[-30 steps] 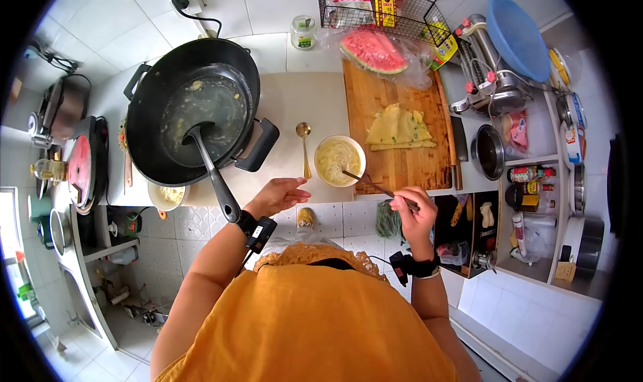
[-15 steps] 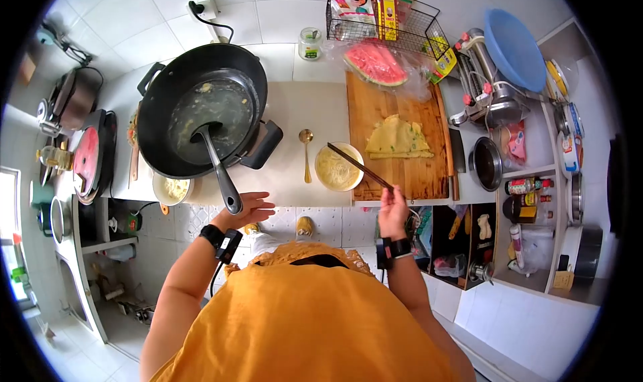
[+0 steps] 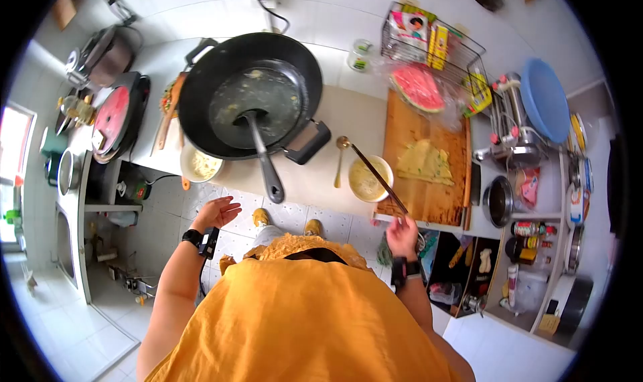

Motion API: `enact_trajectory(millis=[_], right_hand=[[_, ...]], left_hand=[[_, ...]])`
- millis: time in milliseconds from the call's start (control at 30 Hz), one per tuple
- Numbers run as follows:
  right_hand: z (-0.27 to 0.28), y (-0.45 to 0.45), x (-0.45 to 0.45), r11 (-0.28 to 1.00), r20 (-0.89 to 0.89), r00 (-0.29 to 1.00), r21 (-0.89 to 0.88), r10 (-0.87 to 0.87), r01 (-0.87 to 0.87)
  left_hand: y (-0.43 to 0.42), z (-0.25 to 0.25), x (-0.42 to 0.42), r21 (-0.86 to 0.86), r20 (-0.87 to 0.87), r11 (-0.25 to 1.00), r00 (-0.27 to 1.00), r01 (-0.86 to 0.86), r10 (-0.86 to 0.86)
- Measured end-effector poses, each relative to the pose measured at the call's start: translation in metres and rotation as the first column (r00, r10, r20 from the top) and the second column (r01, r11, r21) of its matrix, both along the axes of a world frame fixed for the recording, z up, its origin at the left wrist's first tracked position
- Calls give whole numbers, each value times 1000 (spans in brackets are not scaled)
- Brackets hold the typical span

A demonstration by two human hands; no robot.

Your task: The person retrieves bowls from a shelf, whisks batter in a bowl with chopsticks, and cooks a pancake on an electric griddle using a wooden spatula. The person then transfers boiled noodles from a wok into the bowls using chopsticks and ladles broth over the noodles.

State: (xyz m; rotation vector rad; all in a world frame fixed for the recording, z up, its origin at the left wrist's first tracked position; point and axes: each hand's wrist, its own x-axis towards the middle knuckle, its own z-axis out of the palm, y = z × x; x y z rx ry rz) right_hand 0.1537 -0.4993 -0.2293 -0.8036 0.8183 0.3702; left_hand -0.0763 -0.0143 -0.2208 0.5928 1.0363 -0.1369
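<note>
My left hand [image 3: 218, 212] is open with nothing in it, in front of the counter, just below a white bowl of pale shreds [image 3: 202, 164]. My right hand [image 3: 402, 235] is closed at the near end of dark chopsticks [image 3: 379, 178]. They lie slantwise across a bowl of pale yellow liquid [image 3: 366, 190]. A metal spoon [image 3: 339, 164] rests left of that bowl. To the right, a folded, green-flecked pancake [image 3: 425, 164] lies on the wooden cutting board [image 3: 425, 204].
A large black wok [image 3: 194, 124] holds cloudy liquid and a black-handled ladle [image 3: 266, 171]. Behind the board are wrapped watermelon [image 3: 418, 87] and a wire basket of packets [image 3: 462, 59]. A rolling pin [image 3: 467, 184] lies along the board's right edge, near a dark metal bowl [image 3: 497, 201].
The view has shifted, so the counter sits further right. My left hand has drawn back from beside the ladle handle. The chopsticks have turned slightly over the bowl with my right hand.
</note>
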Motion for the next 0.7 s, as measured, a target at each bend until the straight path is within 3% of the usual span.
enact_trajectory(millis=[33,67,100,167,200,233,333,433,467,533,567,633,700], right_hand=[[17,2,-9,984,205,965,-105,164,-145],[52,25,-12,936,313,901,-280,301,-215],[87,54,-17,856,386,810,-451,442,-252],[127,101,-16,597,493,349,-733,797,-326],[143,124,-14,367,359,82,-914,930,-174],[186,162,-19,238,219,-169,-966,961,99],[189,226,-17,192,19,-501,-936,865,295],[195,268,-15,289,-130,-673,-832,728,473],[197,276,-13,285,-141,-672,-828,727,482],[200,289,-11,287,-335,-692,-731,640,620],[203,293,-8,283,-343,-691,-730,636,623],[210,296,1,395,-247,-681,-660,689,639],[214,301,9,365,-95,-594,-708,799,605]], left_hand=[[9,-5,-5,-57,-10,990,992,-128,128],[17,-16,-12,-20,45,966,965,-259,259],[22,-17,-16,-17,43,960,959,-279,279],[30,-12,-16,-75,145,867,855,-492,498],[34,-12,-16,-109,199,863,840,-493,504],[40,-16,-15,-143,256,861,822,-489,509],[50,-15,-12,-175,377,907,825,-383,420],[52,-5,-6,-152,370,921,843,-359,390],[55,-11,-7,-180,397,931,843,-317,363],[59,-12,-6,-218,439,940,834,-262,334],[60,-13,-4,-225,440,938,832,-262,338],[63,-13,-2,-218,498,942,801,-257,334],[66,-21,0,-222,512,937,786,-269,347]])
